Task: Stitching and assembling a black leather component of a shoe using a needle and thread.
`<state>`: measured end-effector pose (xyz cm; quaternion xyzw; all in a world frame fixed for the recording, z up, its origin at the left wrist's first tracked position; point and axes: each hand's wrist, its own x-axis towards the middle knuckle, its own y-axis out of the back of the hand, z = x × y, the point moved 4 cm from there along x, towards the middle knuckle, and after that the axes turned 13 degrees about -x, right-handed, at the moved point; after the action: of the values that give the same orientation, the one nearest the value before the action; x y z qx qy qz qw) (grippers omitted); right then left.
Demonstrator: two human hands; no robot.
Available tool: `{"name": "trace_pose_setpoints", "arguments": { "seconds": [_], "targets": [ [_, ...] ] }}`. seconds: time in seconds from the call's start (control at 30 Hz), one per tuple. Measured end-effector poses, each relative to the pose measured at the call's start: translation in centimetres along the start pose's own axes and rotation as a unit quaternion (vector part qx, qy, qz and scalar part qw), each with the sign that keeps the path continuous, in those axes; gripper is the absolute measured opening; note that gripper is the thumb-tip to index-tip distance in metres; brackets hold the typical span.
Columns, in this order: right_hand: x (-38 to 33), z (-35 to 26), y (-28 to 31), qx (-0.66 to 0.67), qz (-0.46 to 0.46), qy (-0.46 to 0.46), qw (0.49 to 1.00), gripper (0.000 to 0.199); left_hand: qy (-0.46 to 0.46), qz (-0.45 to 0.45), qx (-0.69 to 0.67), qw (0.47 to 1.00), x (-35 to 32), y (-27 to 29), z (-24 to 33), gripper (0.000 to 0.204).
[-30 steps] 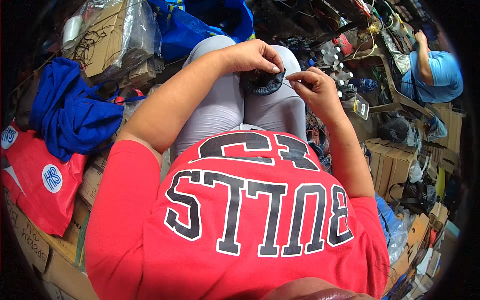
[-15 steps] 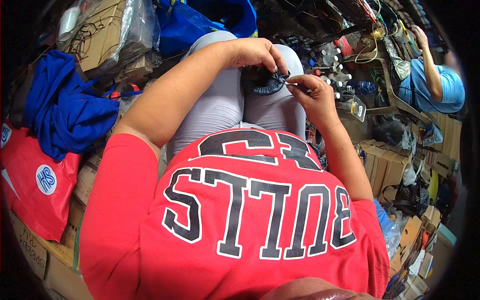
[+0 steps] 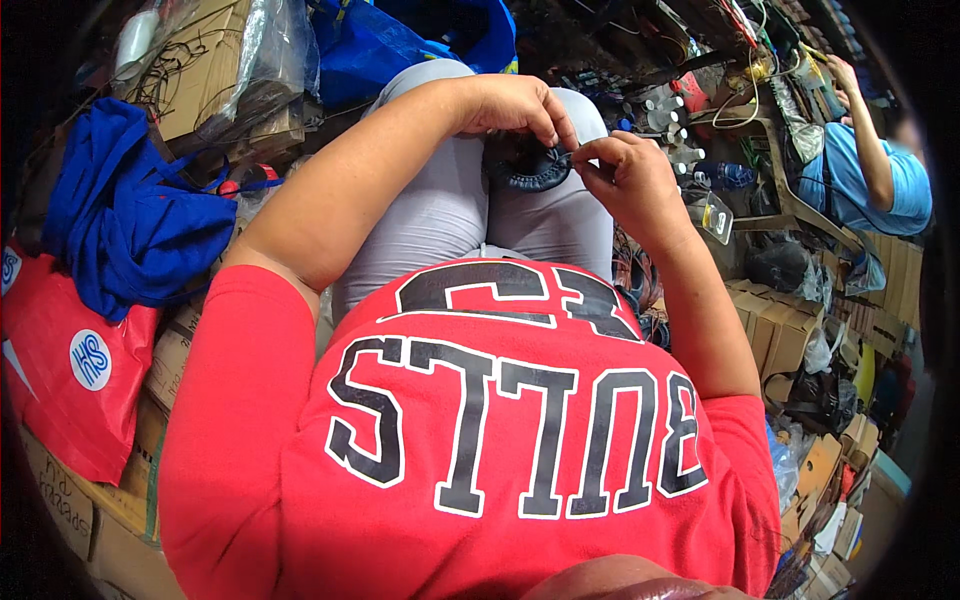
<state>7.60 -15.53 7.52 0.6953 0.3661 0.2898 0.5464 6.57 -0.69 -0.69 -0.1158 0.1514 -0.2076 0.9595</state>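
Observation:
On my lap, between my thighs, lies a dark, rounded item point(image 3: 535, 180) with a puckered, stitched-looking rim. It could be a shoe, but much of it is hidden under my left hand. My left hand point(image 3: 520, 108) reaches over from the far side, and its fingers are bent down onto the item's upper edge. At the right end of that edge, my right hand point(image 3: 632, 185) pinches with thumb and forefinger. What sits in the pinch is too small to make out. Both hands nearly touch at the fingertips.
A blue cloth bag point(image 3: 130, 215) and a red bag point(image 3: 75, 370) lie at left. Cardboard point(image 3: 205, 75) and a blue plastic bag point(image 3: 400, 50) are beyond. Bottles point(image 3: 665, 115) stand right of my knees. Another person in light blue point(image 3: 865, 175) works at far right.
My right hand has shifted slightly right, with its fingers more curled. The left fingers have moved a little toward the item's right end. The thin, light sliver seen at the right fingertips no longer shows clearly.

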Motion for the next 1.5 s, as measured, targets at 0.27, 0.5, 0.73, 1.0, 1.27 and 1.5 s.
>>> {"name": "trace_pose_setpoints", "arguments": {
  "seconds": [0.27,0.5,0.73,1.0,1.27,1.5],
  "targets": [
    [0.2,1.7,-0.9,0.130,-0.084,-0.067,0.986,0.011,-0.049,-0.023,0.087,0.995,0.5,-0.1,0.0,0.022],
    [-1.0,5.1,-2.7,0.276,-0.206,-0.103,0.933,0.022,-0.067,-0.070,0.153,0.983,0.8,-0.2,-0.4,0.025],
    [-1.5,7.1,-4.6,0.392,-0.241,-0.132,0.878,0.023,-0.044,-0.080,0.132,0.987,1.2,-0.6,-0.5,0.025],
    [-1.5,7.1,-5.3,0.410,-0.209,-0.100,0.882,0.023,-0.046,-0.060,0.123,0.990,1.2,-0.5,-0.7,0.023],
    [-2.4,4.3,-4.9,0.294,-0.021,-0.108,0.949,0.018,-0.067,0.033,0.184,0.980,-0.3,-0.7,0.3,0.022],
    [-4.1,3.2,-3.9,0.256,-0.023,-0.106,0.960,0.023,-0.257,0.164,0.455,0.837,-4.3,-2.0,0.0,0.020]
  ]
}}
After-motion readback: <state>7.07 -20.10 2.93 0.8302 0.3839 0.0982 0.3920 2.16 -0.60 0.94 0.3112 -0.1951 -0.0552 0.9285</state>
